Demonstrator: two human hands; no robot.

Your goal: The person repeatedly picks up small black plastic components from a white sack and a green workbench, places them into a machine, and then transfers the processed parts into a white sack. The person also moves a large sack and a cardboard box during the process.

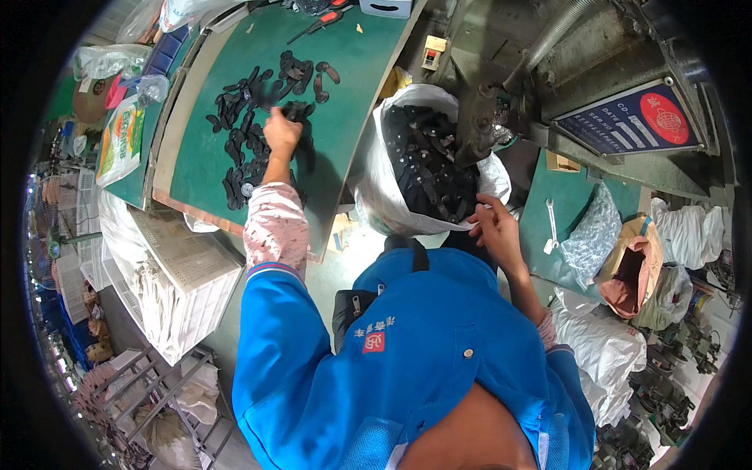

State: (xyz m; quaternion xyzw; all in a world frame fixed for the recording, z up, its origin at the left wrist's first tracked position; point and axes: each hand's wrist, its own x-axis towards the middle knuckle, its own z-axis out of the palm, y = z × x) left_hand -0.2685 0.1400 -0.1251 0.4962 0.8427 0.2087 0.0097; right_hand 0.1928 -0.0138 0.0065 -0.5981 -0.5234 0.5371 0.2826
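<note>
My left hand (282, 135) reaches over the green worktop at the left, its fingertips among small black curved parts (235, 149) that look like plastic or metal levers. The fingertips are blurred, so whether they grip a part does not show. Several more of these black parts (296, 72) lie scattered just beyond the hand. My right hand (497, 229) hangs by the near right rim of a white sack (392, 196), fingers loosely bent and apart, with nothing visible in them. Inside the sack is a heap of similar black pieces (423, 160).
A machine head (478, 125) stands just behind the sack, with a blue plate (627, 121) on its body. Red-handled tools (321, 22) lie at the worktop's far end. At right, a wrench (551, 223) and a clear plastic bag (587, 239) rest on another green surface. A carton (184, 270) stands left.
</note>
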